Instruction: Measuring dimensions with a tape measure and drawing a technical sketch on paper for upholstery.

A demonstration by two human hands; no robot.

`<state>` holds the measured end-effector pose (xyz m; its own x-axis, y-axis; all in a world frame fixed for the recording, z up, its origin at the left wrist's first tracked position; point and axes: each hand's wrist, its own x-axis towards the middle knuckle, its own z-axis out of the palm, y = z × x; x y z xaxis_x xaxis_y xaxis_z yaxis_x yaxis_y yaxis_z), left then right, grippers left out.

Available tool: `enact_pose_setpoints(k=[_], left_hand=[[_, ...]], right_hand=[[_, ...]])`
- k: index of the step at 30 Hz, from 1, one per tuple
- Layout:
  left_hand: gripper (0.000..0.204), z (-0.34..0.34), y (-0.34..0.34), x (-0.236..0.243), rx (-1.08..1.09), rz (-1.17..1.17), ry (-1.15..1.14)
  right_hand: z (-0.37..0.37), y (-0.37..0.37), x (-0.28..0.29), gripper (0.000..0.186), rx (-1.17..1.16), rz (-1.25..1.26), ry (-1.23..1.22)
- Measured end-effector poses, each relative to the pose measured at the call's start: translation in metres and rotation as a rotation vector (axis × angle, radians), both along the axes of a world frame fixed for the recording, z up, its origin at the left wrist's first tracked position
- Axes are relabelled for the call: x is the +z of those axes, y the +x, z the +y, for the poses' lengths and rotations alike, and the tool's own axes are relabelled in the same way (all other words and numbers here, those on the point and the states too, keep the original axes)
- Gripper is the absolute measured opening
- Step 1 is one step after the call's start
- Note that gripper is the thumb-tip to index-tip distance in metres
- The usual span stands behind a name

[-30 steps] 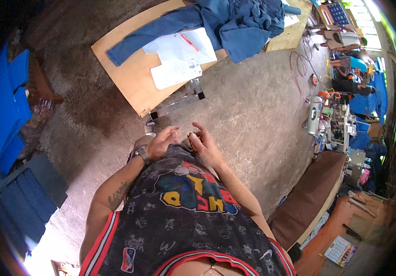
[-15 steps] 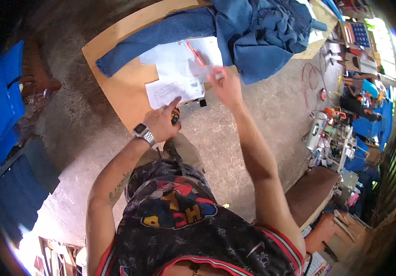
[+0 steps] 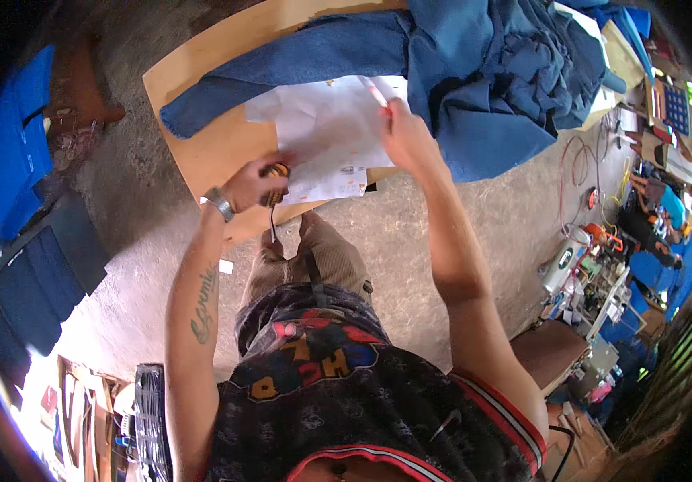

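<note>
The left hand (image 3: 249,187) has its fingers round a blurred black-and-orange tool (image 3: 278,171); the right hand's (image 3: 410,145) pinch a pen (image 3: 375,91). Between them, papers (image 3: 326,128) on the table (image 3: 221,157) are best kept flat. Blue cloth (image 3: 487,108) lies beyond.

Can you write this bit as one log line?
left hand: holds black-and-orange tool, likely tape measure | right hand: holds red-and-white pen | tabletop: white paper, blue cloth

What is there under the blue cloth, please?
Tan board shows around the left end of the blue cloth, and white paper reaches its lower edge. What lies directly beneath is covered, so whether the paper continues there cannot be seen.
</note>
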<state>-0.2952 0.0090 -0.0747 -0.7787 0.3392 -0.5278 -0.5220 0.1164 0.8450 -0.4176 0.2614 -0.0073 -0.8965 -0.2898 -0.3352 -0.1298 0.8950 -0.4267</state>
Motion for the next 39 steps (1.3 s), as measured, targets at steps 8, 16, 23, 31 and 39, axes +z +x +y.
enact_pose_setpoints(k=[8, 16, 23, 31, 39], left_hand=[[0.046, -0.032, -0.016, 0.002, 0.223, -0.445, 0.455], [0.047, -0.022, -0.021, 0.011, 0.297, -0.394, 0.451], [0.051, -0.026, -0.021, 0.009, 0.227, -0.411, 0.490], [0.051, -0.026, -0.019, 0.008, 0.221, -0.418, 0.452], [0.049, -0.026, -0.019, 0.007, 0.227, -0.419, 0.470]], right_hand=[[-0.001, 0.003, -0.040, 0.042, -0.560, -0.202, -1.335], [-0.026, 0.008, -0.084, 0.029, -0.391, 0.080, -1.143], [-0.025, 0.009, -0.102, 0.032, -0.327, 0.254, -1.027], [-0.021, 0.009, -0.104, 0.033, -0.194, 0.285, -0.884], [-0.022, 0.007, -0.105, 0.032, -0.266, 0.387, -0.870]])
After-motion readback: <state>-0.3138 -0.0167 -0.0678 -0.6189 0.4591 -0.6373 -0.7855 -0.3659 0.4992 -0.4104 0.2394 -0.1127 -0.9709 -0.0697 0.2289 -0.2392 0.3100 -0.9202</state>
